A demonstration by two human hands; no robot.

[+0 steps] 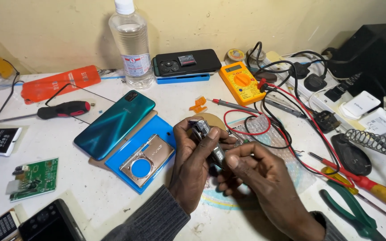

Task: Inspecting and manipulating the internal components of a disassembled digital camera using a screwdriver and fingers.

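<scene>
The left hand (192, 163) and right hand (258, 180) were both clamped on a small silver-and-black metal camera module (207, 139), held above the white worktop (90, 187) just right of the blue plastic tray (132, 154). Risk: a slipped grip would likely drop the module among the red and black multimeter leads (287, 127) nearby, snagging them.

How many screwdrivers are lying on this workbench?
2: a black-and-red-handled screwdriver left of the teal phone, and a red-and-yellow-handled screwdriver near the right edge. Cables may hide more.
</scene>
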